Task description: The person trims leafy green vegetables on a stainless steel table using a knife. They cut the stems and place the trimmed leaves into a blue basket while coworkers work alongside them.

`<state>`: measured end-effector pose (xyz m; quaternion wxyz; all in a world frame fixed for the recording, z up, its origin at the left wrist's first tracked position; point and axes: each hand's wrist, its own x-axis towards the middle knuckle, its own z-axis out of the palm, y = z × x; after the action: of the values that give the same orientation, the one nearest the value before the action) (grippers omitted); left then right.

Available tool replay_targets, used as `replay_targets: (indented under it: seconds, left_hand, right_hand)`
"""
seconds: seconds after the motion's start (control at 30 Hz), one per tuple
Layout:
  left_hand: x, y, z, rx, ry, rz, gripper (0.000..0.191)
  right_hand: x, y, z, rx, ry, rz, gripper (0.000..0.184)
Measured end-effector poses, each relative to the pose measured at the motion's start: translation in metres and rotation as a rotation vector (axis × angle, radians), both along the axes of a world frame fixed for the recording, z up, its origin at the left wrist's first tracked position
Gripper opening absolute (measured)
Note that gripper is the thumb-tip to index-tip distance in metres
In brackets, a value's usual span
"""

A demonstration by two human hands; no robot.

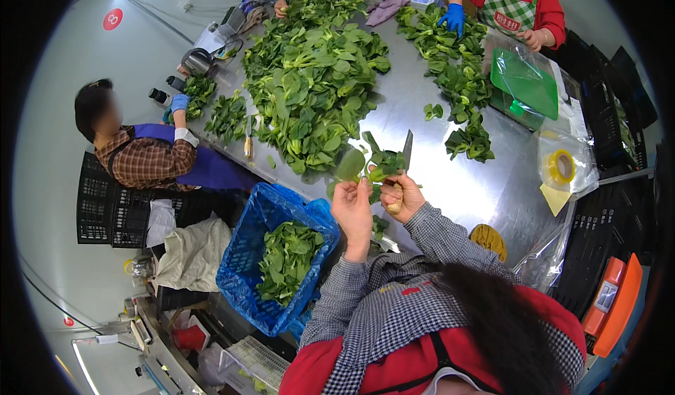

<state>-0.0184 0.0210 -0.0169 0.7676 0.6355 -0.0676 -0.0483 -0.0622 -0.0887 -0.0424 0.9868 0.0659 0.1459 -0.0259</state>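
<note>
Over the near edge of the steel table [401,105], my left hand [352,207] pinches a leaf [350,164] of leafy greens between thumb and fingers. Beside it, my right hand [408,200] grips the pale handle of a knife [408,144], its blade pointing up and away from me. A small head of greens [386,162] is also at my right fingers, close against the blade. Beyond my hands, a large heap of leafy greens [316,78] covers the table's middle left. Below my left wrist stands a blue-lined crate [232,252] with loose leaves [290,260] in it.
A co-worker [147,147] works at left; others stand across the table. Trimmed greens [464,89] form a row at right, near a green scale [524,83] and a tape roll [560,166]. Another knife [248,139] lies by the heap. Black crates [590,226] stand right.
</note>
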Motion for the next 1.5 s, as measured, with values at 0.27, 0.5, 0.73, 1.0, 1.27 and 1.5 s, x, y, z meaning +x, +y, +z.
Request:
replay_targets:
  seconds: [0.27, 0.5, 0.73, 1.0, 1.27, 1.5]
  left_hand:
    - [0.032, 0.03, -0.03, 0.286, 0.18, -0.082, 0.026]
    - [0.021, 0.01, -0.005, 0.026, 0.379, -0.355, 0.033]
    - [0.013, 0.006, -0.036, -0.181, 0.623, -0.25, 0.022]
    - [0.018, 0.02, -0.026, 0.0, 0.844, -0.449, 0.056]
    - [0.014, 0.009, -0.006, -0.169, 0.491, -0.484, 0.034]
    - [0.013, 0.015, -0.007, 0.19, 0.169, -0.489, 0.034]
  right_hand:
    - [0.004, -0.028, 0.002, -0.258, 0.054, -0.02, 0.025]
    - [0.005, -0.018, 0.004, -0.504, 0.115, 0.088, 0.009]
    - [-0.001, -0.02, 0.002, -0.286, -0.244, 0.036, 0.021]
    - [-0.009, -0.043, 0.007, -1.017, 0.032, 0.159, 0.039]
    - [-0.018, -0.052, -0.006, -2.041, -0.153, -0.091, 0.043]
    - [-0.03, -0.062, 0.031, -2.579, 0.115, -0.006, 0.029]
